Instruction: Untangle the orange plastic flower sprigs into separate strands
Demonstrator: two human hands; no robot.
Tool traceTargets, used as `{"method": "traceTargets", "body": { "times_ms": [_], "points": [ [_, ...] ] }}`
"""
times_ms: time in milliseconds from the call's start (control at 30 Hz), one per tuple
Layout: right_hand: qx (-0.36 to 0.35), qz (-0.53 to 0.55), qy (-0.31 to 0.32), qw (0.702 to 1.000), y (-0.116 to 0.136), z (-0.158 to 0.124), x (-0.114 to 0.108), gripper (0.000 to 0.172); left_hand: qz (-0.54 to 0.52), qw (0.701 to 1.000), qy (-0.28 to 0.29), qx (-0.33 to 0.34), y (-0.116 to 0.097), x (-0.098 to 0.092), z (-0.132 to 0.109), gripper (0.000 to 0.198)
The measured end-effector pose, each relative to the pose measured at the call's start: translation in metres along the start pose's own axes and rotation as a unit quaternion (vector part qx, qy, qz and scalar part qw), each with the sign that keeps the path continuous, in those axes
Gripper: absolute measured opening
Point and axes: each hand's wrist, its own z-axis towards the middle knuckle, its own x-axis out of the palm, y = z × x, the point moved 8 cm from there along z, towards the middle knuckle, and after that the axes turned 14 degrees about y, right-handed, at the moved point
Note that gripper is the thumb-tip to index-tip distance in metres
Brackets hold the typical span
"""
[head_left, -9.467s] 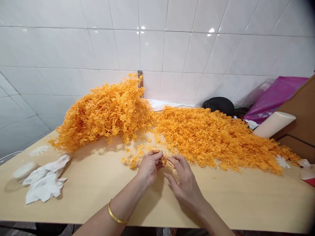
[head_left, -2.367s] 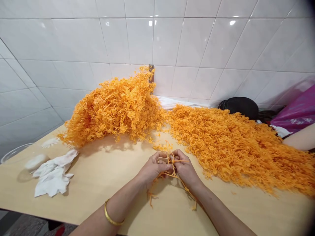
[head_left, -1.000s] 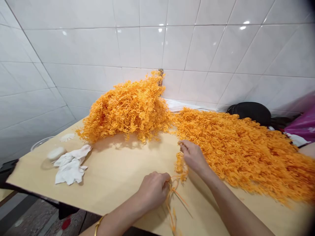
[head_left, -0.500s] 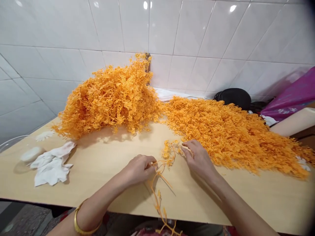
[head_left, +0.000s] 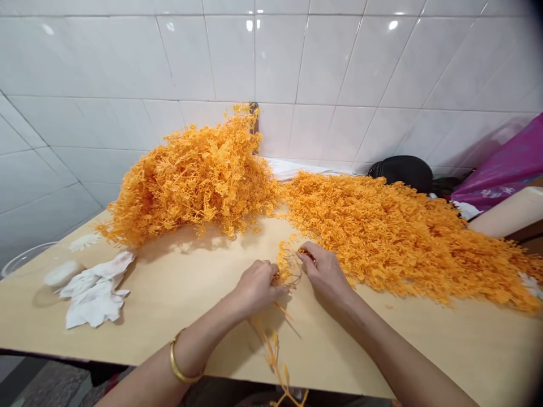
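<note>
Left hand (head_left: pixel 257 287) and right hand (head_left: pixel 326 271) have drawn closer together in the head view: the left clasps a thin, wiry orange sprig (head_left: pixel 285 263) midway, budded stem trailing below, frilly tips just beside the right, whose grip I cannot tell.

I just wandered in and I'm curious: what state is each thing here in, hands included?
Sprig, held, stems trailing below left hand
Left hand, closed on sprig
Right hand, fingers curled inward near sprig; grip unclear
Left pile, heaped high
Right pile, spread lower
White cloth, crumpled
Bangle, worn
Black case, open or shut unclear
</note>
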Motion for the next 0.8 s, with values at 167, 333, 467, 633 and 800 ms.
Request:
{"method": "traceTargets", "body": {
  "times_ms": [167, 333, 467, 633, 800],
  "points": [
    [-0.053, 0.172, -0.058, 0.982, -0.002, 0.020, -0.018, 0.018, -0.392, 0.912, 0.116, 0.020, 0.004, 0.027, 0.026, 0.007],
    [-0.042, 0.326, -0.065, 0.942, -0.020, 0.044, -0.008, 0.026, -0.634, 0.765, 0.111, 0.012, 0.004, 0.026, 0.046, 0.020],
    [-0.005, 0.417, -0.085, 0.905, -0.036, 0.047, 0.011, 0.044, -0.666, 0.742, 0.051, 0.054, 0.009, 0.018, 0.064, 0.008],
    [-0.034, 0.306, -0.136, 0.942, -0.028, 0.036, 0.004, 0.032, -0.616, 0.781, -0.017, 0.101, 0.016, 0.007, 0.074, 0.014],
    [-0.041, 0.310, -0.072, 0.947, -0.021, 0.038, 0.015, 0.022, -0.557, 0.818, -0.082, 0.116, 0.020, -0.002, 0.072, 0.017]
  ]
}}
